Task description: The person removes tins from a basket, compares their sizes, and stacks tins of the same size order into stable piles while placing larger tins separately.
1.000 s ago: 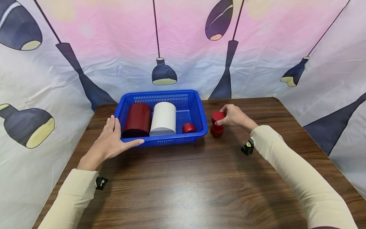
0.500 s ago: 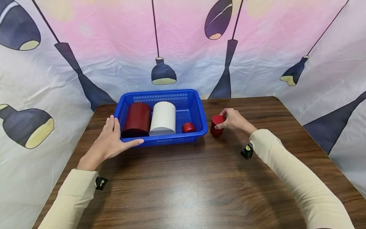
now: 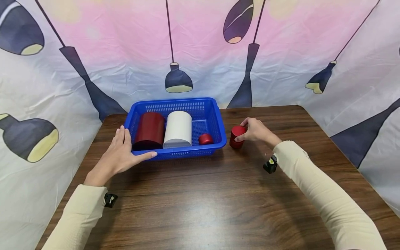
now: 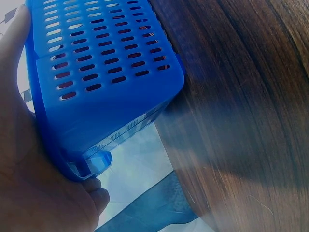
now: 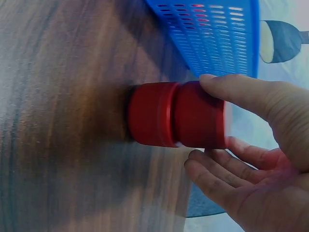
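Thumb and fingers of the right hand (image 3: 256, 132) pinch a glossy red cylinder (image 5: 199, 116) atop a second red cylinder (image 5: 152, 114), at three o'clock from the blue perforated plastic basket (image 3: 193, 150); the left hand (image 3: 120, 152), fingers straight, touches its rim at eight o'clock.

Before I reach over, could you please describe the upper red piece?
On the wooden table, right of the blue basket, stands a lower red piece. The upper red piece rests on it, the only red piece the right hand holds.
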`<action>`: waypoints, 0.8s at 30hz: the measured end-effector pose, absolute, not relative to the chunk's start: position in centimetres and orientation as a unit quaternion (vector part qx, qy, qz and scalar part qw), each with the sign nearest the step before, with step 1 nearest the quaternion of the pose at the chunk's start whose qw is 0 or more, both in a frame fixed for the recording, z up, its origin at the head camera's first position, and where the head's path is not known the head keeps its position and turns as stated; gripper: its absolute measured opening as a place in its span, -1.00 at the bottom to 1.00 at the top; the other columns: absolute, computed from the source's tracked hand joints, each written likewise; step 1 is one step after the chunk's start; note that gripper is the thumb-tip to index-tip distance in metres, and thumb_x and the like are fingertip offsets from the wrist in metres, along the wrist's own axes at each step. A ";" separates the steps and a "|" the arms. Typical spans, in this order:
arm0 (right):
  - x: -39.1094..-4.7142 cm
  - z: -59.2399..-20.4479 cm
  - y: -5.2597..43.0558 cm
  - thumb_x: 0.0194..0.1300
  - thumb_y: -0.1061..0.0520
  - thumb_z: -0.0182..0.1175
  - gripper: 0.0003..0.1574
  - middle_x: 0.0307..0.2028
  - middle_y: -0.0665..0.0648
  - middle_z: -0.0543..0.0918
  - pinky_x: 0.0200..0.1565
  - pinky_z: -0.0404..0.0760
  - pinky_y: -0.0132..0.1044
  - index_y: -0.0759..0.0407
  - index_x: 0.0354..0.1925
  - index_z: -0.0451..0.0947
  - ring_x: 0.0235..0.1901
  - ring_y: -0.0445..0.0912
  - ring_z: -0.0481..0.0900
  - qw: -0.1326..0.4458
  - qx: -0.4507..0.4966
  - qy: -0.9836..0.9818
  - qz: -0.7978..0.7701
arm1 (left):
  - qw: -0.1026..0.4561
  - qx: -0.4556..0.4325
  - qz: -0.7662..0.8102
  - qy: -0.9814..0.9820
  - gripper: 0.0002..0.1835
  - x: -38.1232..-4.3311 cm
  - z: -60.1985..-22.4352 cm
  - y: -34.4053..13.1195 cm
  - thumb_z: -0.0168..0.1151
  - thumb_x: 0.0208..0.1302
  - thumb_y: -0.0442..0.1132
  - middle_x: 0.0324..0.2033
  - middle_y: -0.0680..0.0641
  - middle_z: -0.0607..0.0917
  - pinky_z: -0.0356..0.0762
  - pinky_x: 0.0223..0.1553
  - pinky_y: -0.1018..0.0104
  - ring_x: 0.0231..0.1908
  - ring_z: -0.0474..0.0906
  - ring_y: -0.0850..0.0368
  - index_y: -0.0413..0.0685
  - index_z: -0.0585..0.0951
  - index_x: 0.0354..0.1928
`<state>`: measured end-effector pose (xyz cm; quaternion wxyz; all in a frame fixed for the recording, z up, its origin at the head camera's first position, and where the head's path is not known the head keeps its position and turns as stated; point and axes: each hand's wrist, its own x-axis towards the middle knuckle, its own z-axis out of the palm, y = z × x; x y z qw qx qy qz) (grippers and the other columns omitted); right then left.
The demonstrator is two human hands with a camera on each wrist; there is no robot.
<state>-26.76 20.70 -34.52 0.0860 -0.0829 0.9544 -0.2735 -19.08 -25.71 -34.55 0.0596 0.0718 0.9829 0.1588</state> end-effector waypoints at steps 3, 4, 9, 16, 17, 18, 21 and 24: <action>-26.8 -33.8 20.8 0.07 0.02 0.55 -0.18 0.02 0.40 0.61 0.07 0.59 0.03 0.46 0.12 0.45 0.00 0.18 0.57 0.086 -0.084 0.953 -0.279 | 0.058 0.072 0.160 0.983 0.49 -19.1 -34.5 -25.7 0.10 0.10 0.62 0.50 -0.45 -0.47 -0.21 0.38 -0.48 0.49 -0.52 -0.46 -0.48 -0.35 0.51; -26.8 -33.6 20.8 0.08 0.02 0.55 -0.18 0.04 0.41 0.61 0.09 0.58 0.05 0.46 0.13 0.45 0.02 0.19 0.57 0.086 -0.088 0.952 -0.280 | 0.058 0.072 0.160 0.983 0.49 -19.1 -34.4 -25.7 0.10 0.10 0.62 0.50 -0.45 -0.47 -0.21 0.38 -0.48 0.49 -0.52 -0.46 -0.48 -0.35 0.51; -27.1 -32.3 20.8 0.12 -0.05 0.52 -0.20 0.05 0.38 0.62 0.15 0.53 0.07 0.42 0.13 0.48 0.05 0.18 0.56 0.081 -0.100 0.952 -0.277 | 0.058 0.074 0.158 0.983 0.49 -19.1 -34.4 -25.7 0.11 0.10 0.61 0.50 -0.46 -0.47 -0.23 0.39 -0.47 0.49 -0.53 -0.45 -0.49 -0.34 0.51; -27.5 -29.9 19.8 0.19 -0.06 0.46 -0.29 0.01 0.39 0.65 0.10 0.56 0.05 0.43 0.08 0.54 0.03 0.17 0.59 0.052 -0.128 0.950 -0.279 | 0.058 0.074 0.157 0.983 0.49 -19.1 -34.5 -25.7 0.10 0.10 0.62 0.50 -0.46 -0.46 -0.22 0.39 -0.47 0.49 -0.53 -0.45 -0.49 -0.34 0.51; -27.6 -29.5 19.5 0.21 -0.06 0.44 -0.29 0.01 0.40 0.65 0.11 0.56 0.06 0.45 0.09 0.53 0.03 0.18 0.59 0.051 -0.132 0.950 -0.278 | 0.057 0.073 0.157 0.983 0.49 -19.1 -34.5 -25.7 0.10 0.10 0.62 0.50 -0.46 -0.46 -0.21 0.38 -0.47 0.49 -0.52 -0.46 -0.49 -0.34 0.51; -27.6 -29.1 19.3 0.24 -0.06 0.43 -0.30 0.02 0.40 0.64 0.12 0.55 0.07 0.45 0.10 0.53 0.04 0.18 0.58 0.053 -0.135 0.950 -0.277 | 0.057 0.073 0.158 0.983 0.49 -19.1 -34.5 -25.7 0.10 0.10 0.62 0.50 -0.46 -0.46 -0.21 0.38 -0.48 0.49 -0.52 -0.46 -0.49 -0.34 0.51; -27.7 -28.1 18.5 0.29 -0.06 0.40 -0.32 0.04 0.40 0.64 0.14 0.56 0.08 0.45 0.12 0.53 0.06 0.17 0.58 0.063 -0.136 0.949 -0.278 | 0.057 0.073 0.160 0.983 0.49 -19.1 -34.5 -25.7 0.11 0.10 0.61 0.50 -0.46 -0.46 -0.21 0.38 -0.48 0.49 -0.52 -0.46 -0.49 -0.34 0.51; -27.8 -27.5 17.8 0.31 -0.07 0.38 -0.33 0.05 0.37 0.65 0.12 0.58 0.08 0.43 0.13 0.55 0.06 0.16 0.59 0.068 -0.138 0.950 -0.273 | 0.057 0.073 0.161 0.983 0.49 -19.1 -34.6 -25.7 0.11 0.10 0.62 0.50 -0.46 -0.46 -0.22 0.38 -0.48 0.49 -0.52 -0.46 -0.48 -0.35 0.51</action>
